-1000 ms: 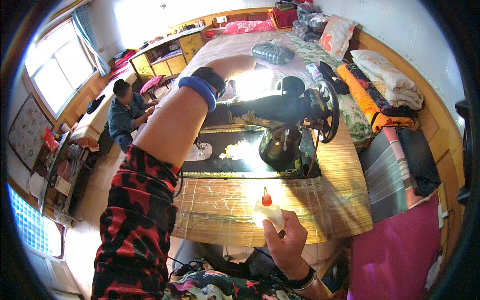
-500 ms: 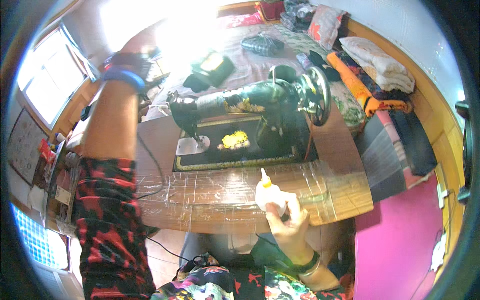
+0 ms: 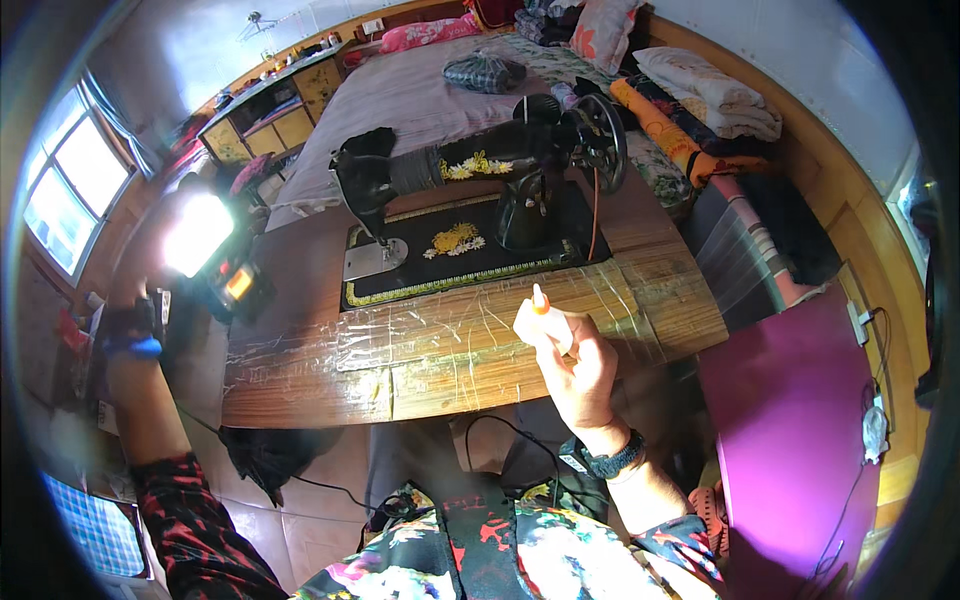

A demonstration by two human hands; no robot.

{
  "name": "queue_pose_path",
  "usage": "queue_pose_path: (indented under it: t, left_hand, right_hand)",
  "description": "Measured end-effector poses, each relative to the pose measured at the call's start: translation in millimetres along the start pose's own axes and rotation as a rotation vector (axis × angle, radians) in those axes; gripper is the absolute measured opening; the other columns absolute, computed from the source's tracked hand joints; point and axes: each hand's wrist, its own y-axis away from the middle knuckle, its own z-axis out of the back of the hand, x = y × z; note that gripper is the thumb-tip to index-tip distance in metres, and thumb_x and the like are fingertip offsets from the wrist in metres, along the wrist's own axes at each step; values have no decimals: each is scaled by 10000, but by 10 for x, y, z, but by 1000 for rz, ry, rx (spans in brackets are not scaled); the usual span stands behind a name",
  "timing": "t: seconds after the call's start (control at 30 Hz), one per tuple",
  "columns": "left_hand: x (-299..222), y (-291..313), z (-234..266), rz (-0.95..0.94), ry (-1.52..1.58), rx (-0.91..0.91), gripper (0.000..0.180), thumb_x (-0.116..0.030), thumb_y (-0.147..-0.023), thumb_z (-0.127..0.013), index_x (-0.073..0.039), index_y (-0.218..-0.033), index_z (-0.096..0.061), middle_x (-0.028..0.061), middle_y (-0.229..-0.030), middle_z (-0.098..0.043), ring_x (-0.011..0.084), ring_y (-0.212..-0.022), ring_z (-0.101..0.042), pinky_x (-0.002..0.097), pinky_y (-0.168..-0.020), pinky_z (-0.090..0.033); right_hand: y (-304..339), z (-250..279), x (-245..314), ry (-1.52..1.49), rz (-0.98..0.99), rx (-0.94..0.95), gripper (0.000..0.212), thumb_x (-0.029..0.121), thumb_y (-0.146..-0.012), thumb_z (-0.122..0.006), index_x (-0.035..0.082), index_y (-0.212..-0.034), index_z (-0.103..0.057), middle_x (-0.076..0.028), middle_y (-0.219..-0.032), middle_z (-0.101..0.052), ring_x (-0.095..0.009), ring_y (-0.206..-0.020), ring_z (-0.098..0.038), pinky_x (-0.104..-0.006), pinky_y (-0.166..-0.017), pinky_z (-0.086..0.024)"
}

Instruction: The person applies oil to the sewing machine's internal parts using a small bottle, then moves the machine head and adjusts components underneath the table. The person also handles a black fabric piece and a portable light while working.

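A small white squeeze bottle (image 3: 545, 328) with an orange collar and a pointed nozzle is pinched in my right hand (image 3: 583, 375), nozzle up, over the front of the wooden sewing table (image 3: 450, 350). Behind it stands a black sewing machine (image 3: 480, 172) with yellow floral decoration, its handwheel at the right and its needle end at the left. Off the table's left side, my left hand (image 3: 145, 270) is at a brightly lit lamp (image 3: 200, 235) with a dark body and an orange glowing patch. Glare and shadow hide most of its fingers.
Behind the machine is a bed (image 3: 400, 95) with a plaid bundle (image 3: 484, 72) and folded bedding (image 3: 710, 90). A magenta panel (image 3: 790, 430) stands at the right. A black cord (image 3: 330, 487) hangs below the table. A cabinet (image 3: 270, 115) is at the far left.
My left hand and the lamp have swung left and nearer, away from above the machine's far side. The glare over the bed is gone. My right hand still holds the bottle in nearly the same place.
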Motion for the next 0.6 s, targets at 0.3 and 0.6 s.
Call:
queue_pose_path:
  t: [0.3, 0.6]
  left_hand:
    - [-1022, 187, -448, 209, 578, -2, 425, -58, -888, -637, -21, -1304, -558, 105, -1163, -650, 220, -1061, -625, 352, -911, -513]
    - [-1081, 107, -615, 599, 85, 80, 652, -198, -889, -739, -64, -1452, -439, 204, -1037, -692, 296, -861, -694, 403, -732, -534]
  right_hand:
    - [-11, -4, 19, 133, 40, -2, 232, 49, -874, -717, 29, -1093, -644, -123, -921, -703, -239, -791, -713, -320, -708, -549]
    - [-18, -86, -59, -533, -163, 127, 131, -86, -937, -632, 27, -979, -582, -26, -985, -637, -113, -910, -585, -301, -850, -521]
